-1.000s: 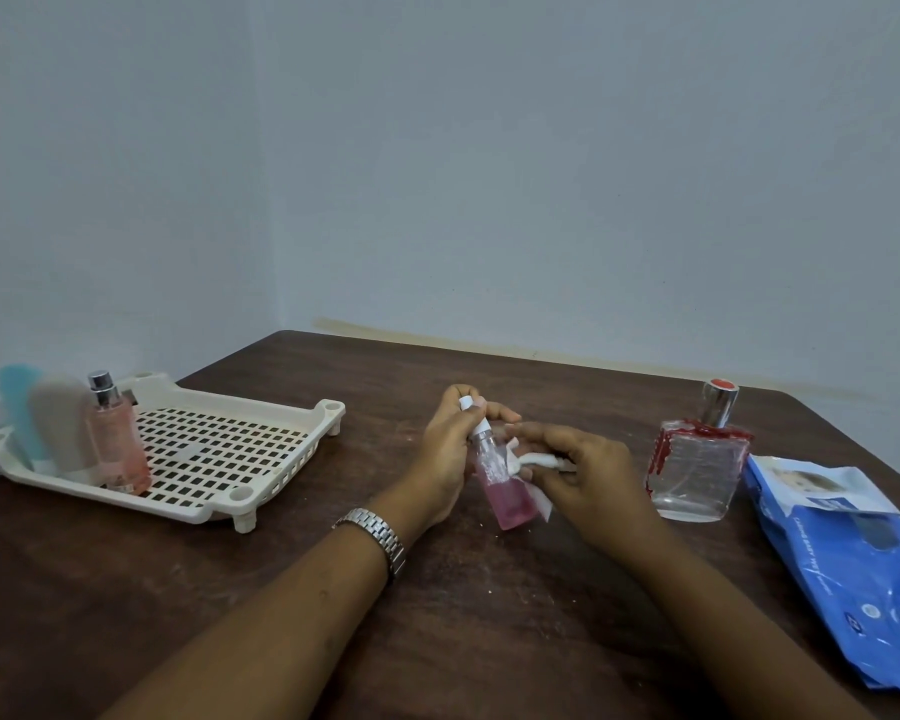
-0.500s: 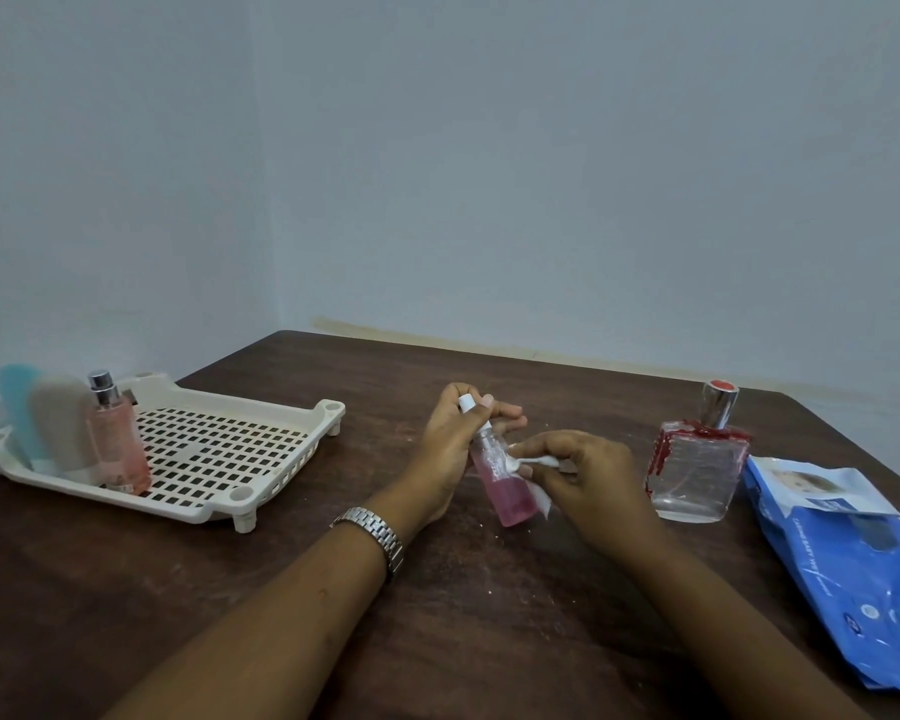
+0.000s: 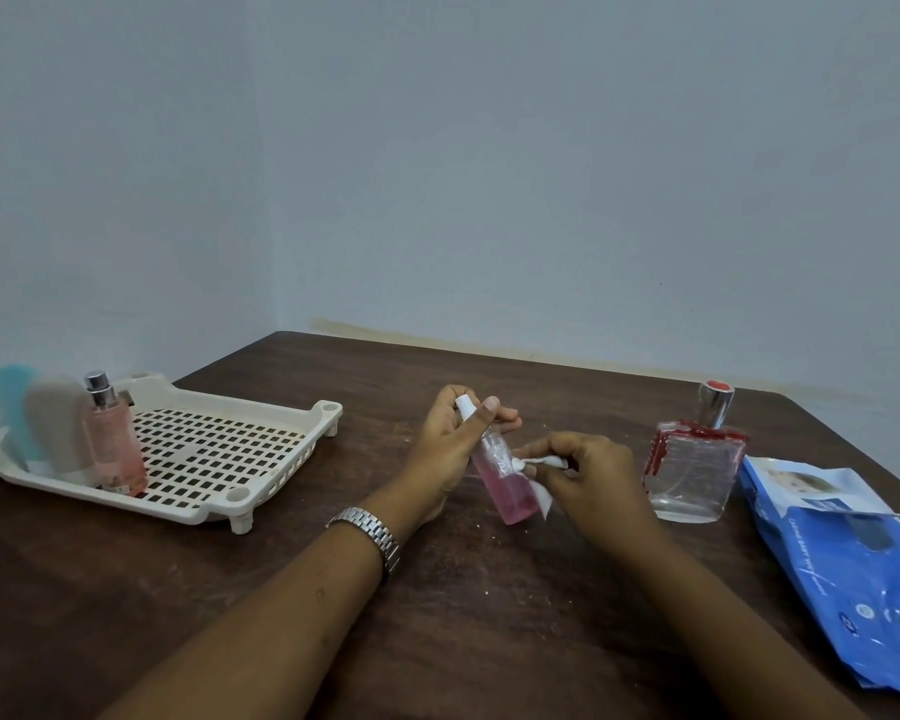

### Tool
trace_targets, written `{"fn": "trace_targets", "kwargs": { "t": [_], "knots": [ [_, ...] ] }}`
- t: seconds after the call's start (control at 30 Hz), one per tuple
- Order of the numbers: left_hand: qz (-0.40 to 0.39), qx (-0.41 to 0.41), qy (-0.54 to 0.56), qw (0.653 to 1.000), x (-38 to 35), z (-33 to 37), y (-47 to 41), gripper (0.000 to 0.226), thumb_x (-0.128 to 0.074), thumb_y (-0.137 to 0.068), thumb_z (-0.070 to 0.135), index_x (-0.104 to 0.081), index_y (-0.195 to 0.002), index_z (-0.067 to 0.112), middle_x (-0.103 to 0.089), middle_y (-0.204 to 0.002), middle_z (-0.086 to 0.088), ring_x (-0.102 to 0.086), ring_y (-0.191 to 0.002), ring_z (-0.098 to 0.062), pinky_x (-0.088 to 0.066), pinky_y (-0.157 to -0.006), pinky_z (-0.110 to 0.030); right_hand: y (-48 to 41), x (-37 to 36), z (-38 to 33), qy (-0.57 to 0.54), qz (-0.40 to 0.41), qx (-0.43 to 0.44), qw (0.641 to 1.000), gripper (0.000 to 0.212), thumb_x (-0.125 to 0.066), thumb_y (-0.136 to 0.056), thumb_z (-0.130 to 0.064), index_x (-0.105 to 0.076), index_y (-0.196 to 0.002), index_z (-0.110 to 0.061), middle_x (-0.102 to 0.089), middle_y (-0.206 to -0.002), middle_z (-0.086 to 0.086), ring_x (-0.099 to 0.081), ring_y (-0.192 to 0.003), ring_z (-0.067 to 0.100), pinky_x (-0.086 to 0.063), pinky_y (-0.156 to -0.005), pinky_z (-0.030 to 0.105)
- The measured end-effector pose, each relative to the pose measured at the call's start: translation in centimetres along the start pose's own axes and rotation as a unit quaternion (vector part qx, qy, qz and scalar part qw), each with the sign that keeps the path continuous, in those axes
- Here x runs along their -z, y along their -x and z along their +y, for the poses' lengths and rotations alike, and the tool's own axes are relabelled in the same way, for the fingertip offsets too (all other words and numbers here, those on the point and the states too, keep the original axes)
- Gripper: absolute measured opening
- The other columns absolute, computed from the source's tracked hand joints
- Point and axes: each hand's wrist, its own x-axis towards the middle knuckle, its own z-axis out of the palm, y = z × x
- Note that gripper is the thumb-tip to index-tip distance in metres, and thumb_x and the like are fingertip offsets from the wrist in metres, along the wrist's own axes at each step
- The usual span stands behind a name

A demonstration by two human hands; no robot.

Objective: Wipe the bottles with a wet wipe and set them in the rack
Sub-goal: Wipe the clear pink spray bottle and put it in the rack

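little had shifted in the last second: left hand (image 3: pixel 448 449) gripped the pink bottle (image 3: pixel 505 485) near its cap, at the middle of the table (image 3: pixel 489 589). right hand (image 3: pixel 588 480) pinched the wipe (image 3: pixel 541 462) against its side, so wiping seemed unfinished. the rack (image 3: pixel 219 454) held three bottles (image 3: pixel 58 428) at its left end; a square bottle (image 3: pixel 694 475) stood outside.

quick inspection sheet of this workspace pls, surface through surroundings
surface: dark wooden table, pale specks scattered on it
job's things: small pink bottle tilted in hand, wet wipe against it; square glass bottle upright on the table; rack holds blue bottle, grey bottle and pink perfume bottle upright at its left end; wipes pack at right
clutter: nothing seen
grippers: left hand grips the small pink bottle near its cap; right hand pinches the wet wipe
cables: nothing seen
surroundings: plain pale wall, room corner at left
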Motion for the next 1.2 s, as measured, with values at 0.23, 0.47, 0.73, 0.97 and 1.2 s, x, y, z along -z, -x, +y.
{"fn": "trace_targets", "kwargs": {
  "t": [0.23,0.47,0.73,0.97,1.2],
  "knots": [
    [0.007,-0.007,-0.010,1.000,0.1,-0.3,-0.2,0.018,-0.055,-0.093,0.022,-0.041,-0.096,0.012,-0.069,-0.100,-0.012,-0.070,-0.094,-0.020,-0.056,-0.069,-0.027,0.1,-0.3,-0.9,-0.008,0.025,0.031,0.999,0.016,-0.066,-0.083,-0.006,-0.071,-0.091,-0.019,-0.058,-0.086,-0.021,-0.054,-0.075,-0.015,-0.040,-0.062,-0.001],
    [0.013,-0.015,-0.017,1.000,0.1,-0.5,-0.3,0.019,-0.056,-0.093,0.022,-0.040,-0.096,0.011,-0.070,-0.097,-0.011,-0.070,-0.091,-0.018,-0.054,-0.066,-0.024,0.0,0.2,-0.1,0.006,0.008,0.023,1.000,0.024,-0.066,-0.082,-0.005,-0.070,-0.082,-0.029,-0.064,-0.088,-0.014,-0.055,-0.078,-0.008,-0.041,-0.064,0.001],
    [0.035,-0.033,-0.042,0.998,0.1,-0.6,-0.4,0.023,-0.061,-0.090,0.022,-0.040,-0.087,0.014,-0.070,-0.088,-0.009,-0.069,-0.078,-0.012,-0.053,-0.061,-0.024,0.6,-0.2,-1.1,-0.021,0.032,0.090,0.995,0.020,-0.063,-0.077,0.000,-0.074,-0.084,-0.016,-0.060,-0.090,-0.018,-0.055,-0.090,-0.009,-0.045,-0.068,0.005],
    [0.024,-0.035,-0.046,0.998,0.2,-0.7,-0.5,0.025,-0.062,-0.088,0.026,-0.041,-0.091,0.013,-0.070,-0.090,-0.011,-0.069,-0.077,-0.012,-0.053,-0.061,-0.024,-0.2,0.1,-0.2,-0.077,0.050,0.010,0.996,0.023,-0.067,-0.082,-0.007,-0.067,-0.093,-0.028,-0.065,-0.096,-0.015,-0.060,-0.089,-0.002,-0.048,-0.066,0.008],
    [0.023,-0.056,-0.072,0.996,0.0,-0.8,-0.4,0.032,-0.063,-0.081,0.036,-0.045,-0.091,0.012,-0.062,-0.069,0.005,-0.055,-0.057,-0.007,-0.043,-0.052,-0.020,-0.5,-1.1,-0.7,-0.012,0.069,0.086,0.994,0.026,-0.062,-0.085,0.000,-0.071,-0.104,-0.016,-0.066,-0.106,-0.005,-0.055,-0.087,-0.009,-0.042,-0.074,0.000]
  ]
}}
